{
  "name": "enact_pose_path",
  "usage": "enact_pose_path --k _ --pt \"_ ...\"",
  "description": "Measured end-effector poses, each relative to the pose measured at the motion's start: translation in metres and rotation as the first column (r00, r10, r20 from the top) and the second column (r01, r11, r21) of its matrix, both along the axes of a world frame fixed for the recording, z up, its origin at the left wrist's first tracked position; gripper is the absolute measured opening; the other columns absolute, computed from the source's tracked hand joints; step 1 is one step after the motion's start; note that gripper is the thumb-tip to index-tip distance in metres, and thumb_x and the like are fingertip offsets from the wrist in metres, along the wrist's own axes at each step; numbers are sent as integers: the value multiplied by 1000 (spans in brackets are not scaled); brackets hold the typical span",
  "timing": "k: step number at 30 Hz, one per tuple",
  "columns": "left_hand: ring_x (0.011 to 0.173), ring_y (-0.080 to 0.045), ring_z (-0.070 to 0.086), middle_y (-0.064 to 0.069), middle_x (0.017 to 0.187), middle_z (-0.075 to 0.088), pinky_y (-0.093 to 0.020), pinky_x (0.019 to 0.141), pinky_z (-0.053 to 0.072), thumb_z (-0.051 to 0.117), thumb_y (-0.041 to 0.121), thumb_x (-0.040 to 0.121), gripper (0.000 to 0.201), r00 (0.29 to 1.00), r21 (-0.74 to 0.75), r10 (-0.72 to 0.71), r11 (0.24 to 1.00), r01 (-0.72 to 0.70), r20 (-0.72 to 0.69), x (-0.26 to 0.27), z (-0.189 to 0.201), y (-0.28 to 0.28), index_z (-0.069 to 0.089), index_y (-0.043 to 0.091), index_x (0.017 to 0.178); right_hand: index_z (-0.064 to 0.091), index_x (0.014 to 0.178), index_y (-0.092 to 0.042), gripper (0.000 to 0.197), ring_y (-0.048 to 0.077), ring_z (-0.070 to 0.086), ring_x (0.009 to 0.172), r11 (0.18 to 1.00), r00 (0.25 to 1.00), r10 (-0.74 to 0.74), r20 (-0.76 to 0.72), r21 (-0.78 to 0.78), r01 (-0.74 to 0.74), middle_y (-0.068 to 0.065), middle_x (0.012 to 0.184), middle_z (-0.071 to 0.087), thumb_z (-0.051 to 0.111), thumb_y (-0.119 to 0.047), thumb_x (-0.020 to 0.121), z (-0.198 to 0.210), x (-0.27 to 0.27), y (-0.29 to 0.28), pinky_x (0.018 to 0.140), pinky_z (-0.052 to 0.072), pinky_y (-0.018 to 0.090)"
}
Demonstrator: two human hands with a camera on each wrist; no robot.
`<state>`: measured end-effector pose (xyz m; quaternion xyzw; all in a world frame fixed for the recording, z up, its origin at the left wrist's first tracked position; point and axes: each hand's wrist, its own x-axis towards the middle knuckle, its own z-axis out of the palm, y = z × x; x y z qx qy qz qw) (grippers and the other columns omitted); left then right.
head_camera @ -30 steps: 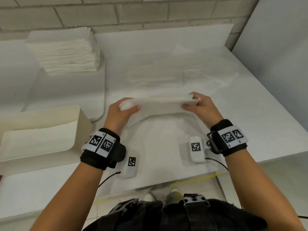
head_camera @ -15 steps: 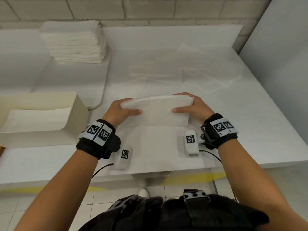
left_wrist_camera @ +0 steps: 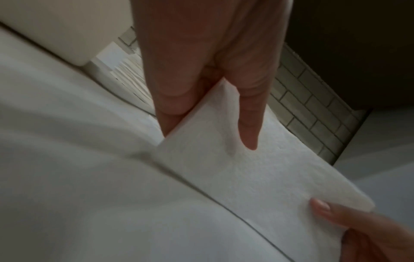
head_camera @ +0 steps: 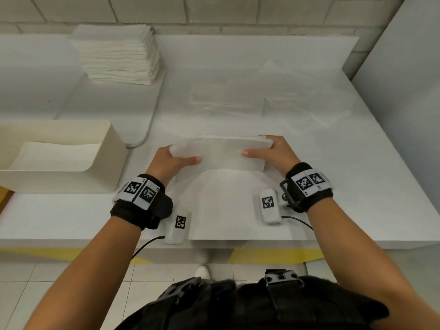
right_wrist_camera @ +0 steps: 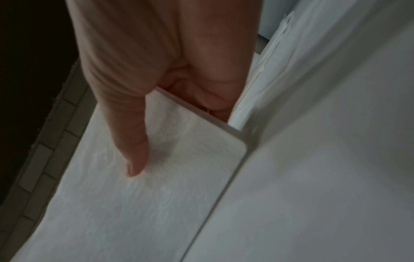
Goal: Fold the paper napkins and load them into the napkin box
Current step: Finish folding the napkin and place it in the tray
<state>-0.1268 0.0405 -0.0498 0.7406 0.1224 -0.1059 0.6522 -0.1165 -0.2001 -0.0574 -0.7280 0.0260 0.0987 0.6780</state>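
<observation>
— So, where's the napkin (head_camera: 220, 153) right now?

— Up off the table (head_camera: 357, 167), held between both hands in front of the person. The left hand (head_camera: 170, 160) pinches its left end, thumb on the near face and fingers behind; the right hand (head_camera: 273, 153) does the same at the right end. Both wrist views show a thumb pressed flat on the paper and the edge tucked into the palm.

— Which way does it run?

— Its long axis goes left to right, hand to hand, with the thick folded edge on top and tilted slightly toward the person.

— And the box (head_camera: 112, 148)?

— Off to the left, well apart from the napkin, open side up, its long axis also roughly left to right. The left hand is the nearer one. So I'd judge the move ahead is a sideways carry to the left, with little turning needed, and the left hand leading.

— Anything in the box already?

— White paper lies inside; how many sheets, I can't tell.

— Counts, then?

— One folded napkin in the hands, one box, one stack (head_camera: 119, 55) of unfolded napkins at the back left, too many layers to count. A few loose sheets (head_camera: 238, 101) lie spread beyond the hands, white on white; I make out two or three, no firmer than that.
</observation>
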Motion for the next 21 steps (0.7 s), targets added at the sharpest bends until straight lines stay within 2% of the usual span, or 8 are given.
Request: enact_pose_path --k 4,8,10,13,15,17,19,21 --pt "98 -26 65 -9 104 69 -38 89 51 78 4 70 40 998 52 -56 997 57 -16 2 -1 -2 66 11 108 67 89 -10 20 11 68 79 999 1000 25 10 -45 -24 2 88 70 77 -5 72 0 2 -3 74 55 22" --pt "97 -27 64 -8 100 68 -39 90 51 77 2 71 38 996 65 -80 995 82 -30 6 -1 -6 65 9 106 66 109 -10 46 17 69 93 995 997 -6 -72 -97 -1 5 102 71 83 -13 67 -7 5 -3 85 54 31" --pt "99 -27 64 -9 102 68 -40 92 50 77 2 71 39 996 71 -80 994 83 -35 7 -3 -6 65 7 107 66 111 -9 45 17 68 95 997 998 -19 -63 -73 14 5 105 71 81 -9 68 -9 5 -4 84 54 28" --pt "106 -25 62 -9 112 67 -40 98 47 78 5 71 48 990 97 -112 988 121 -86 8 -10 -2 63 9 116 64 112 -10 41 12 67 90 989 993 60 -106 -132 -74 4 104 69 77 -7 73 -8 5 -9 71 53 17" --pt "106 -24 62 -8 112 67 -41 99 46 78 9 72 47 983 119 -146 980 159 -111 9 -11 1 63 10 117 64 113 -9 42 17 66 96 979 988 83 -131 -173 -105 4 105 68 77 -8 73 -7 6 -11 73 54 19" --pt "103 -24 63 -7 110 67 -38 96 47 77 14 74 45 986 189 -135 970 152 -96 12 -6 3 62 5 115 60 119 -14 50 18 61 109 980 997 51 -50 -189 -59 -1 109 65 78 -8 72 -2 7 -13 82 51 19" --pt "99 -25 62 -8 106 66 -36 91 48 75 16 77 39 988 360 -150 921 150 -30 18 10 3 62 3 111 45 130 -31 71 6 50 119 964 987 64 148 -264 -23 -9 122 57 80 -13 71 11 8 -16 92 40 13" --pt "96 -26 63 -12 103 67 -37 89 50 72 15 80 30 966 491 -252 849 195 52 23 34 -1 66 3 106 33 135 -40 84 -3 41 124 927 944 173 282 -372 -59 -12 130 49 81 -20 69 31 10 -12 100 31 13"
